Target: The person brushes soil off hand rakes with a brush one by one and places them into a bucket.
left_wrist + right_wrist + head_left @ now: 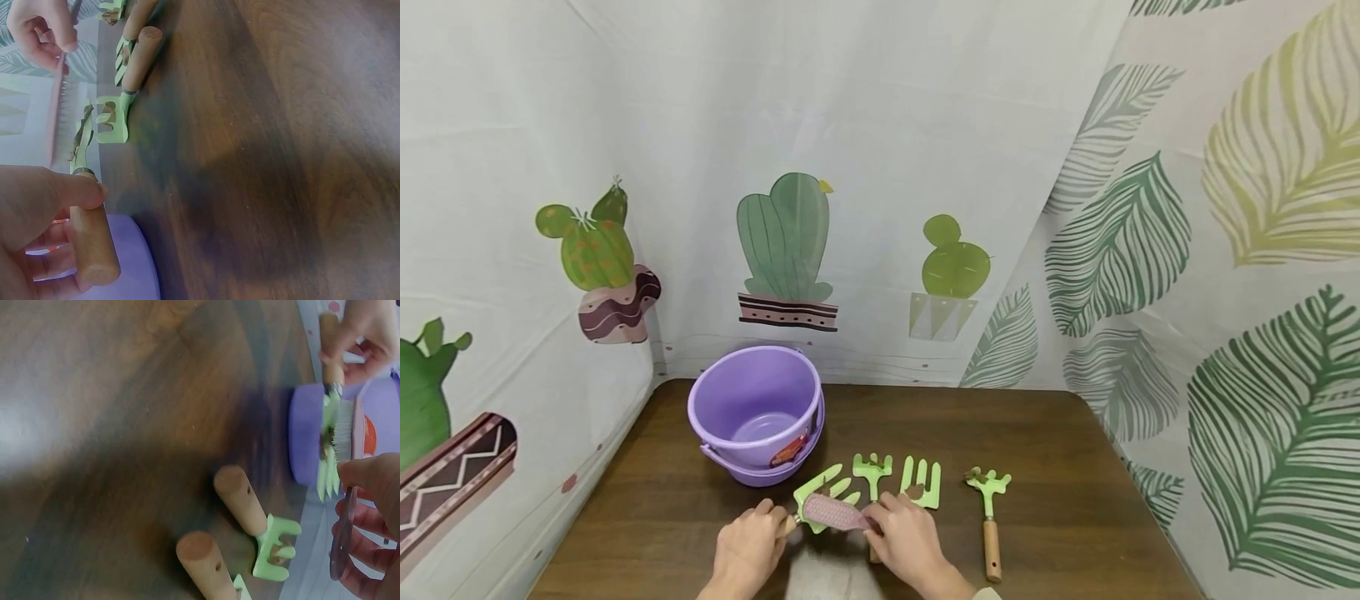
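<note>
My left hand (747, 543) grips the wooden handle (95, 244) of a small garden fork with light green tines (809, 490). In my right hand (912, 540) is a pink brush (835, 512), held by its handle (344, 540). The brush's pale bristles (344, 434) face the fork's green head and lie against or very near it. A brown smear or clump (327, 439) shows on that head. In the head view the brush partly covers the fork.
A purple bucket (752, 457) stands behind the left hand. Beyond the right hand lie a small green rake (871, 469) and another green fork (934, 485), both with brown bits. Farther right lies another small rake (992, 542) with a wooden handle. Printed curtains border the brown table (1075, 517).
</note>
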Demonstrator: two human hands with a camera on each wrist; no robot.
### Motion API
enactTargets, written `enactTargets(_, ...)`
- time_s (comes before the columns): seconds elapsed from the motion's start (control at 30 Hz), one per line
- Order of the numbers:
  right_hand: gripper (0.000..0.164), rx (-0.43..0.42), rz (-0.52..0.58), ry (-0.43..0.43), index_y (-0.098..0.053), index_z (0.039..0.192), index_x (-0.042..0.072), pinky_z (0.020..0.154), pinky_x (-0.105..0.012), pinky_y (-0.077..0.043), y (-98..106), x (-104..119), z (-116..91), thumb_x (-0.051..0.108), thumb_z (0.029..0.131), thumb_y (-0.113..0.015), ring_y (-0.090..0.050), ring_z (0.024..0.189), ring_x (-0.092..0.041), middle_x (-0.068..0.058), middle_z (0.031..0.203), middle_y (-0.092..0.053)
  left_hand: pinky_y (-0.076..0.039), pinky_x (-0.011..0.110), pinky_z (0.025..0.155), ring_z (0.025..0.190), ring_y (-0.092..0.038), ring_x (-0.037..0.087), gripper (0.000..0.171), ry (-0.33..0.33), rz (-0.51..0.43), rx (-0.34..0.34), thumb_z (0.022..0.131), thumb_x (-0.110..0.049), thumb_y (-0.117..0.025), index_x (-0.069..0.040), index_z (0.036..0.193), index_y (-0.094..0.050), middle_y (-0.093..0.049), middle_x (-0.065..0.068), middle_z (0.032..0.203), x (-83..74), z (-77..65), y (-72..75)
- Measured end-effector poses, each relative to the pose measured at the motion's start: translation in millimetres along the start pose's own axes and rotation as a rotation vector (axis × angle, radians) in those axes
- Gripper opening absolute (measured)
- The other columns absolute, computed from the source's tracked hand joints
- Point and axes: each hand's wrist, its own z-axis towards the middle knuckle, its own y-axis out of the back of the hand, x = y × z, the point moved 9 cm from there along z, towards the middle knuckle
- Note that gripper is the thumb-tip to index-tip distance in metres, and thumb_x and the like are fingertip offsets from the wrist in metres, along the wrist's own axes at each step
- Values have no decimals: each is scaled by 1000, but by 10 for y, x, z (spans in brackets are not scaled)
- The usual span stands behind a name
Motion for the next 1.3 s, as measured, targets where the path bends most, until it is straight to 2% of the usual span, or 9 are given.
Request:
enactTargets(0.1, 21, -4, -3, 20, -67, 79, 25, 48, -19, -41, -13, 40, -14, 27, 62, -79, -49, 61, -5, 13, 72, -54, -39, 34, 38, 54, -54, 19, 32, -5, -1, 7, 46, -16, -82, -18, 69, -60, -46, -5, 65, -1, 17, -11)
enactTargets(0.37, 20, 3, -33, -29, -68, 78, 25, 44, -20, -39, -17, -115, -18, 25, 62, -80, -47, 57, -5, 12, 69, -51, -39, 34, 39, 54, -54, 20, 33, 12, -7, -6, 46, -16, -82, -18, 69, -60, -45, -6, 64, 42, 6, 27)
enactTargets(0.57, 19, 23, -61, -62, -67, 78, 24, 47, -23, -43, -41, -230, -39, 26, 63, -80, -51, 62, -8, 11, 71, -53, -39, 34, 39, 55, -54, 19, 32, 21, -2, 13, 47, -17, -82, -19, 70, -60, -46, -6, 65, 61, -2, 19)
enactTargets(0.7, 20, 18, -83, -87, -67, 77, 24, 48, -24, -45, -36, -305, -59, 27, 62, -80, -53, 63, -9, 10, 72, -55, -38, 34, 39, 54, -53, 19, 31, 19, 0, -3, 47, -15, -81, -18, 69, -59, -45, -6, 65, 85, -16, 27)
enactTargets(0.93, 20, 6, -61, -144, -68, 78, 22, 46, -24, -43, 31, -401, -38, 24, 62, -81, -51, 60, -7, 10, 70, -55, -38, 34, 39, 53, -53, 21, 30, 21, -2, 1, 47, -14, -80, -18, 68, -59, -45, -5, 64, 107, -37, 24)
enactTargets(1.07, 21, -9, -44, -104, -69, 79, 24, 46, -23, -42, 71, -323, 7, 26, 62, -80, -51, 60, -6, 12, 71, -55, -39, 35, 39, 53, -54, 21, 31, 30, -8, 12, 47, -14, -80, -17, 69, -59, -46, -5, 64, 108, -35, 19)
enactTargets(1.3, 20, 0, -6, 29, -67, 79, 26, 47, -19, -39, 49, -62, 8, 26, 63, -79, -46, 59, -5, 14, 70, -52, -39, 34, 39, 53, -55, 20, 31, 24, -21, -9, 46, -14, -81, -18, 69, -60, -47, -5, 65, 73, -4, 49)
